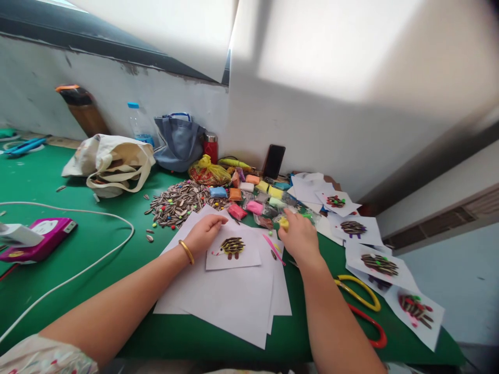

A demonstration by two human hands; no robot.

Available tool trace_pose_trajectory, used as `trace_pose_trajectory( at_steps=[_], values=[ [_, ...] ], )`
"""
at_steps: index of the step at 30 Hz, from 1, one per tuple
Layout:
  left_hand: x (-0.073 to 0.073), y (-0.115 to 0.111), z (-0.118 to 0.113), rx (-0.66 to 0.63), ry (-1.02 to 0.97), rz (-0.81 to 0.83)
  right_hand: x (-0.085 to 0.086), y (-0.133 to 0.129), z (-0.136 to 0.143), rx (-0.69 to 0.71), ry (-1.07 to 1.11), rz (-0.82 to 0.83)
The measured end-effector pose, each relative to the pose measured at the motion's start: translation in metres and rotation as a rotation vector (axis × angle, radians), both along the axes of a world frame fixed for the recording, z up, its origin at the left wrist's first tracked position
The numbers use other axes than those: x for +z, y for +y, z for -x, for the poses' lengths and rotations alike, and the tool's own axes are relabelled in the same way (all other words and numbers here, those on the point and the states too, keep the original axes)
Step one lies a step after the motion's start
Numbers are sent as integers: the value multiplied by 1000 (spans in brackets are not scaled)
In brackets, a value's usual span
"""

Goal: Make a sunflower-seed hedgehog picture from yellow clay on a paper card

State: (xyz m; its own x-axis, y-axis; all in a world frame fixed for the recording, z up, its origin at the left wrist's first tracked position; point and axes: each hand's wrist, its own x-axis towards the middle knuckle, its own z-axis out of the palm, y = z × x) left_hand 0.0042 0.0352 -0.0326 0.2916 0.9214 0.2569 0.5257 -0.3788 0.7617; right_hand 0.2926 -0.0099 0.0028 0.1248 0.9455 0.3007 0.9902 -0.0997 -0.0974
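Observation:
A small white card (pixel 249 258) lies on larger white sheets (pixel 234 301). It bears a hedgehog-like figure (pixel 233 246) of dark seeds on yellow clay, with brown feet. My left hand (pixel 206 232) rests at the card's upper left, fingers curled together; whether anything is between them is hidden. To the right, my right hand (pixel 299 234) has its fingers on a bit of yellow clay (pixel 284 223), beside the clay packets. A pink tool (pixel 274 249) lies between the card and my right hand.
Sunflower seeds (pixel 179 202) are heaped behind my left hand, near colored clay packets (pixel 255 207). Finished seed cards (pixel 380 265) line the right edge, by yellow scissors (pixel 360 292) and a red handle (pixel 372 327). A phone (pixel 274 161), bags (pixel 178 143) and a purple power bank (pixel 42 236) stand around.

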Motion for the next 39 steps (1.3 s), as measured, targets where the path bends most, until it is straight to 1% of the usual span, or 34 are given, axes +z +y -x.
trace_pose_trajectory(
  at_steps=[4, 7, 9, 12, 16, 19, 22, 23, 25, 27, 28, 30, 32, 35, 39],
  values=[
    [8, 0, -2, 24, -25, -32, -2, 0, 7, 170, 150, -145],
    [19, 0, -2, 105, -34, -62, -2, 2, 9, 212, 213, -211],
    [27, -1, -3, 135, -80, -59, -2, 3, 7, 194, 222, -237],
    [37, -5, -5, 131, -182, 9, -3, 4, 0, 135, 186, -227],
    [50, -10, -9, 155, -230, 97, -5, 4, -9, 49, 94, -123],
    [58, -8, -11, 163, -253, 102, -7, 5, -13, -3, 33, -21],
    [63, -5, -13, 177, -281, 99, -5, 3, -12, -17, -4, -21],
    [63, -5, -13, 184, -297, 103, -3, 2, -10, 0, -7, -35],
    [61, -5, -14, 199, -335, 123, 2, 0, -3, 78, -10, -27],
    [56, -6, -14, 208, -377, 155, 5, -2, 5, 173, -25, 42],
    [53, -6, -14, 208, -395, 171, 6, -3, 9, 198, -35, 84],
    [46, -8, -13, 200, -414, 193, 4, -2, 16, 201, -63, 148],
    [41, -9, -12, 190, -401, 195, 1, -1, 20, 174, -91, 172],
    [35, -10, -10, 170, -355, 177, -2, 1, 22, 159, -116, 172],
    [32, -11, -9, 143, -297, 180, 0, 1, 22, 141, -113, 139]
  ],
)
